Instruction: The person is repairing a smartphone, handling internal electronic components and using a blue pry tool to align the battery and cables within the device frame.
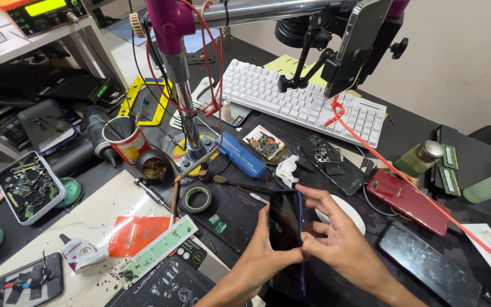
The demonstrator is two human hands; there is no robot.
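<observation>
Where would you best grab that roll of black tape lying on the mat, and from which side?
Probably from above. The tape roll lies flat with its open hole facing up, so one finger can go in the hole and the thumb on the outer rim. The left hand is nearest; coming from the near side avoids the tools leaning beside it.

Glossy black glass on the phone, with a shiny blue edge. Polished chrome metal on the stand pole. Matt white plastic on the keyboard. Smooth glossy red on the phone back cover. Dull black rubbery mat over the desk. Crumpled soft tissue.
</observation>
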